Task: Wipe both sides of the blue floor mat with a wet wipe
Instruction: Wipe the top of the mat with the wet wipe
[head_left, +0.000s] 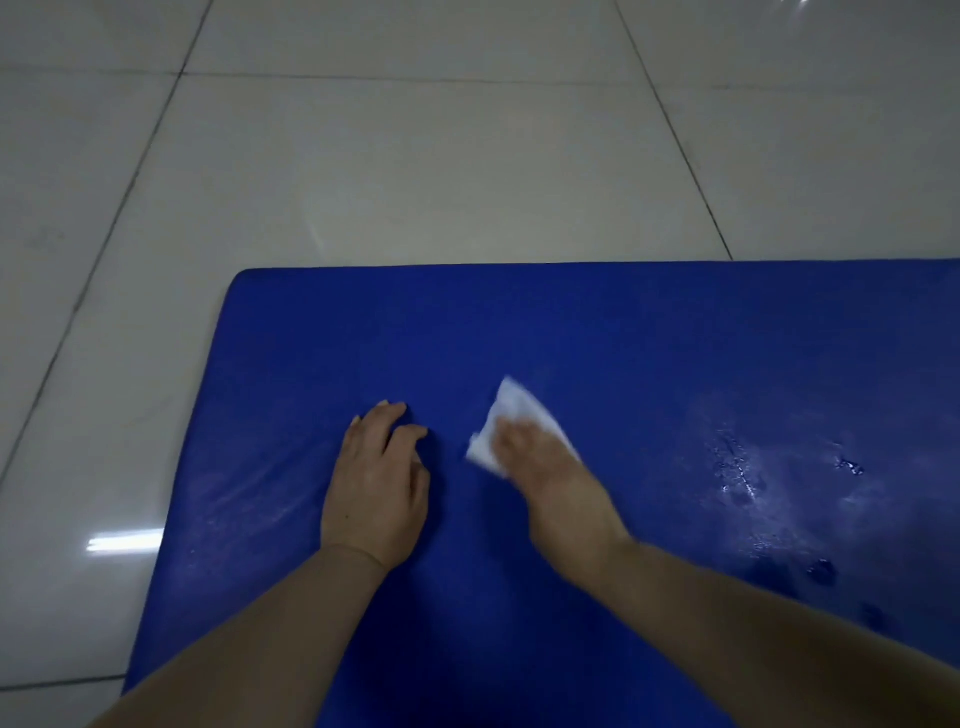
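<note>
The blue floor mat (597, 332) lies flat on a tiled floor and fills the lower right of the view. My right hand (550, 467) presses a white wet wipe (506, 410) against the mat near its middle; the hand and the wipe are blurred. My left hand (376, 478) rests palm down on the mat just left of the wipe, its fingers slightly bent and holding nothing. Wet streaks and droplets (748, 473) shine on the mat to the right of my right hand.
Glossy pale floor tiles (415, 156) with dark grout lines surround the mat on the far and left sides. The mat's left edge (197, 467) and far edge (519, 266) are in view; its right part runs out of frame.
</note>
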